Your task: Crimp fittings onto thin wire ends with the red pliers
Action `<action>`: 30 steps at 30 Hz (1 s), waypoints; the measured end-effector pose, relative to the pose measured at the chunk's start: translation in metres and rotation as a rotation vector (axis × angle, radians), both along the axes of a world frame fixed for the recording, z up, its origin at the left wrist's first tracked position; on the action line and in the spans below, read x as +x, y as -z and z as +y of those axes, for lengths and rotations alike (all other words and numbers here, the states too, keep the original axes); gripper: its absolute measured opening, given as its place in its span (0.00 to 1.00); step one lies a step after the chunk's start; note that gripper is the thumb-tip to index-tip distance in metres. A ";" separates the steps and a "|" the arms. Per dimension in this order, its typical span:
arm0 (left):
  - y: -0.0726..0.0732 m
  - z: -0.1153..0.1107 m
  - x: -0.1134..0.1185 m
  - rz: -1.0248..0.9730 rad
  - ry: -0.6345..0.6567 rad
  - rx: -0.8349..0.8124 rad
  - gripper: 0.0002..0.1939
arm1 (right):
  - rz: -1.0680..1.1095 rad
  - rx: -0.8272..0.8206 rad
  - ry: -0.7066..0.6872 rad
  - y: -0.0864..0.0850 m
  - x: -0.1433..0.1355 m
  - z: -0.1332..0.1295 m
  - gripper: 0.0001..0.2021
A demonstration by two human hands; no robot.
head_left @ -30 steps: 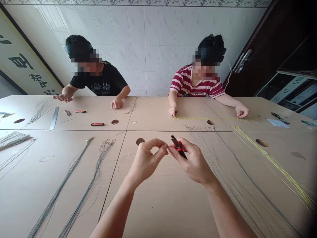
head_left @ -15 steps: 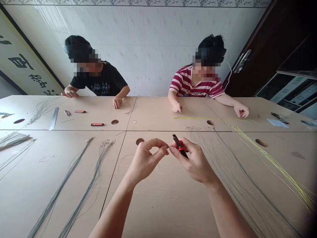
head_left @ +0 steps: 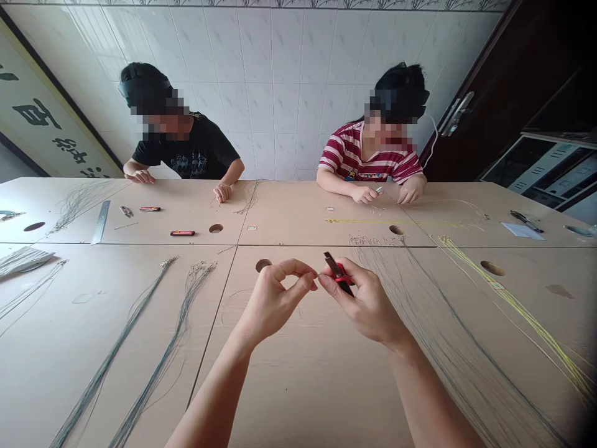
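Note:
Fingertips of my left hand (head_left: 284, 298) are pinched together over the middle of the table, on something too small to make out; a thin thread hangs near them. My right hand (head_left: 364, 305) is wrapped round a small cutter (head_left: 339, 275) with red and black parts, its tip pointing up and left. Its thumb and forefinger nearly touch the left fingertips. Left of my hands lie two bundles of grey-green cords (head_left: 124, 339) (head_left: 175, 339). Thin grey strands (head_left: 420, 311) spread out on the right, beside yellow cords (head_left: 527, 308).
Two people sit across the wooden table (head_left: 298, 398), their hands on its far side. A metal ruler (head_left: 101, 222), red markers (head_left: 182, 233) and a black pen-like tool (head_left: 526, 221) lie there. Round holes (head_left: 492, 268) pierce the tabletop.
The person in the striped shirt has drawn both hands closer together, now round a small light object. My hands have hardly moved.

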State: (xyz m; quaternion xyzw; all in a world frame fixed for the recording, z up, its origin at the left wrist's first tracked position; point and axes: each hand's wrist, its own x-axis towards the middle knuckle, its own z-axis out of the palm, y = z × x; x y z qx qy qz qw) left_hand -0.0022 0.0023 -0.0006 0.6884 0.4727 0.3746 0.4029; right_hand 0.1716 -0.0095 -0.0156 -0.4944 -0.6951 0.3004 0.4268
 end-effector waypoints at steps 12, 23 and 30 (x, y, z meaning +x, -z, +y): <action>0.001 0.000 -0.001 -0.010 0.003 0.011 0.12 | -0.017 -0.007 -0.003 0.001 0.002 -0.002 0.10; 0.006 0.004 -0.008 -0.022 0.081 0.097 0.09 | -0.136 -0.048 -0.082 -0.004 0.005 -0.001 0.12; 0.008 0.005 -0.009 0.011 0.106 0.042 0.07 | -0.167 -0.059 -0.099 -0.003 0.004 -0.001 0.11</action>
